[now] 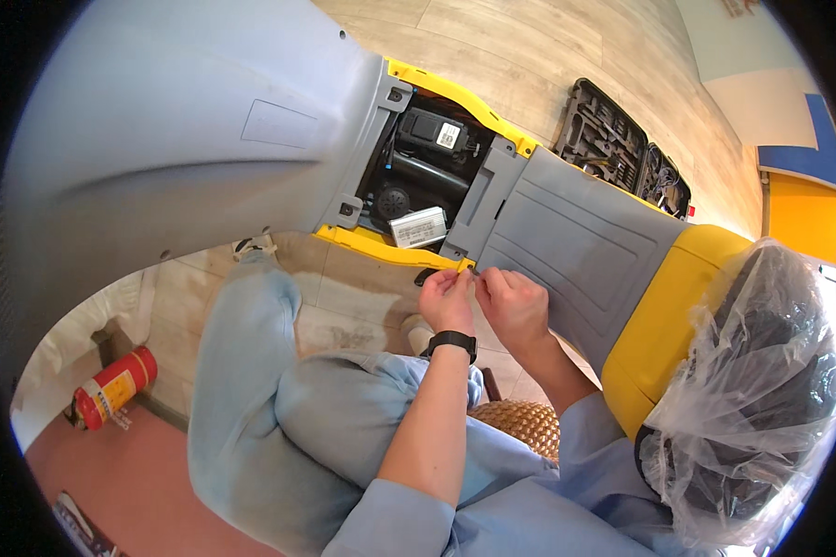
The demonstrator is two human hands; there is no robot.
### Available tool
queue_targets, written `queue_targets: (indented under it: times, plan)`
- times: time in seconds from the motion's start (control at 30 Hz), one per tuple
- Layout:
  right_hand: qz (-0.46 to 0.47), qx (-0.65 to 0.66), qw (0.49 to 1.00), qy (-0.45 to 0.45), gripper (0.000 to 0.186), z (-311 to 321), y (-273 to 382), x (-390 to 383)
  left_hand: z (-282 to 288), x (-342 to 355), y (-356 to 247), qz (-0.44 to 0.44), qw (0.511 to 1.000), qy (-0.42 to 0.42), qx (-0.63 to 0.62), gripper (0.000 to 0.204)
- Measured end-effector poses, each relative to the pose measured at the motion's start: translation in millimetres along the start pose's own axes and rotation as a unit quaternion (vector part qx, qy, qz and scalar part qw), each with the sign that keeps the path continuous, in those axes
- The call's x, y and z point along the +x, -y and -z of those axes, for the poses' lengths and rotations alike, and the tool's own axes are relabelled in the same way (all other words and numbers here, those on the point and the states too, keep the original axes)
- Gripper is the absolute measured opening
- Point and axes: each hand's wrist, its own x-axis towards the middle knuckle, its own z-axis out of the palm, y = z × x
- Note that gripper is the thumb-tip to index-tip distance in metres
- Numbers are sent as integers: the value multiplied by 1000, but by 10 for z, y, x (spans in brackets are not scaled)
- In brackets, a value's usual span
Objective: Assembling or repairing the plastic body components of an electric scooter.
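Observation:
My left hand point(448, 302), with a black watch point(452, 346) on its wrist, is closed in a pinch at the end of the near yellow trim strip point(381, 249). Close beside it, my right hand point(514, 308) is also pinched at the same corner of the grey footboard point(576, 232). What the fingertips hold is too small and hidden to make out. Left of the footboard lies an uncovered compartment with a black box point(423, 130), a round black part point(392, 201) and a tilted silver finned module point(419, 227). A far yellow strip point(460, 96) borders the compartment.
The large grey body panel point(195, 121) fills the left. A yellow seat base point(683, 316) with a plastic-wrapped seat point(762, 399) stands at right. Beyond the footboard, an open black tool case point(613, 139) lies on the wooden floor. A red fire extinguisher point(113, 386) is at lower left.

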Motion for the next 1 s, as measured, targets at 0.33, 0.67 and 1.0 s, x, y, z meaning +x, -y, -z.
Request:
queue_targets:
  times: [0.33,0.67,1.0]
  plan:
    - [-4,48,999,-4,12,-27,32,32,30,52,54,4,1000,13,15,21]
    - [29,-21,999,9,12,-81,76,64,-19,0,27,12,990,21,-139,25]
    - [42,-48,998,-12,20,-130,34,98,-37,16,-23,13,997,7,-77,15]
